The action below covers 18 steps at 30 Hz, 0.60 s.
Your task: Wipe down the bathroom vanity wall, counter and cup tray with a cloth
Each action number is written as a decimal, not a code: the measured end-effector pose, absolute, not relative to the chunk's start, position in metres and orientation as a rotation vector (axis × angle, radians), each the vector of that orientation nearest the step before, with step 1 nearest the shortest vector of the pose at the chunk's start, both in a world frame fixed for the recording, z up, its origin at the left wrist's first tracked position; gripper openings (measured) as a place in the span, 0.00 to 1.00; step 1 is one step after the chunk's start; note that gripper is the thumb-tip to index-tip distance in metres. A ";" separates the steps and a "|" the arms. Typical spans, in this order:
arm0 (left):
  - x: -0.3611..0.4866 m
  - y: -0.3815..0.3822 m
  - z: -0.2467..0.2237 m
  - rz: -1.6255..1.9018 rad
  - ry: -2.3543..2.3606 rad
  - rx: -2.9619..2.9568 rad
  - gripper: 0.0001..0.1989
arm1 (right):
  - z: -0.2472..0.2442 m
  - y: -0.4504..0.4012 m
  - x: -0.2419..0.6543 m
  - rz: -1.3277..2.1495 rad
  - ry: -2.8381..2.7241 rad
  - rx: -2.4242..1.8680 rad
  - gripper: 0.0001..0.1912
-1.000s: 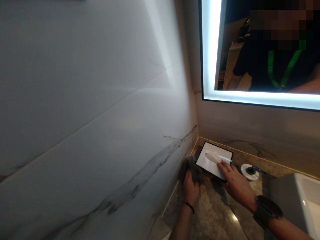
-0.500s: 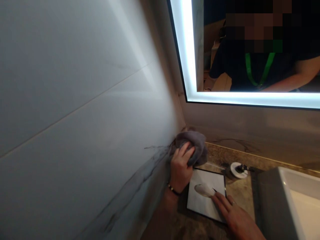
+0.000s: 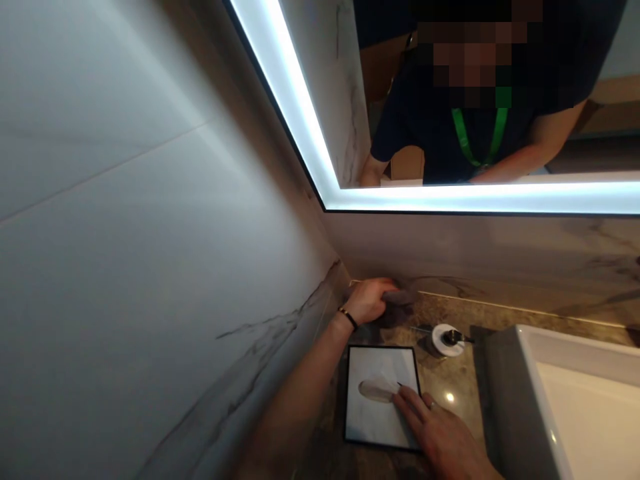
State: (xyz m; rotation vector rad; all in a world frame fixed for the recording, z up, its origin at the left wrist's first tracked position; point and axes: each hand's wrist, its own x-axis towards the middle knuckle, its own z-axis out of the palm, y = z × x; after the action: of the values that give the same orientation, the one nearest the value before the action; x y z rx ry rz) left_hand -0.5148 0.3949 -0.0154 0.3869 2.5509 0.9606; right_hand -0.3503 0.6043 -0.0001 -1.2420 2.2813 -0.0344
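Cloth (image 3: 400, 298), a grey bunched rag, is sitting under the left hand (image 3: 369, 301), whose fingers are curling closed over it and pressing it down onto the stone counter (image 3: 453, 380), right in the back corner where the counter is meeting the marble side wall (image 3: 150, 267) and the low backsplash. A dark band is circling that wrist. Nearer the person than the cloth, the right hand (image 3: 440, 433) is lying flat and spread, fingertips resting on the near right part of a black-edged white tray (image 3: 373, 417) that is lying on the counter; a pale oval piece (image 3: 376, 389) is lying in the tray, just beyond those fingertips. To the right of the cloth, a small white round dish with a dark fitting (image 3: 447, 339) is sitting on the counter, and farther right again the white basin (image 3: 585, 413) is rising with its grey outer wall. Above the cloth, the lit mirror (image 3: 310, 113) is hanging on the back wall.

Judging from the corner position, wiping here seems to call for keeping the cloth pushed tight into the seam, with firm, even pressure, while the other hand is holding the tray steady and clear of the round dish.
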 end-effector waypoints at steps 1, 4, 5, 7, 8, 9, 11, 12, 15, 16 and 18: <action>-0.524 0.412 -0.018 1.016 2.553 0.526 0.24 | -0.002 0.605 -0.350 -0.044 2.280 -1.248 0.46; -0.543 0.473 -0.044 0.964 2.411 0.859 0.28 | -0.007 0.606 -0.348 -0.022 2.286 -1.289 0.44; -0.547 0.489 -0.055 0.884 2.328 0.887 0.28 | -0.008 0.606 -0.348 0.005 2.289 -1.300 0.44; -0.551 0.507 -0.078 0.760 2.200 0.857 0.26 | -0.007 0.606 -0.349 0.049 2.286 -1.315 0.43; -0.552 0.506 -0.088 0.732 2.173 0.826 0.25 | -0.006 0.605 -0.350 0.060 2.280 -1.317 0.43; -0.551 0.499 -0.096 0.728 2.175 0.796 0.25 | -0.004 0.604 -0.350 0.061 2.277 -1.309 0.42; -0.547 0.470 -0.106 0.732 2.236 0.710 0.26 | 0.001 0.602 -0.352 0.055 2.279 -1.273 0.42; -0.542 0.451 -0.109 0.723 2.282 0.644 0.27 | 0.003 0.601 -0.352 0.055 2.281 -1.251 0.41; -0.514 0.393 -0.111 0.673 2.461 0.369 0.31 | 0.007 0.599 -0.350 0.048 2.260 -1.196 0.43; -0.499 0.379 -0.110 0.653 2.521 0.264 0.33 | 0.008 0.600 -0.349 0.039 2.251 -1.180 0.44; -0.461 0.363 -0.109 0.607 2.618 0.058 0.34 | 0.007 0.602 -0.348 0.011 2.251 -1.145 0.45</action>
State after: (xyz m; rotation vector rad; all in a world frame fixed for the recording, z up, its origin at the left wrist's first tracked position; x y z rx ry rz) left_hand -0.4610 0.3627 -0.1093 0.0579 2.6178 0.6072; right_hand -0.3480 0.6016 0.0069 -1.1454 2.2514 0.0115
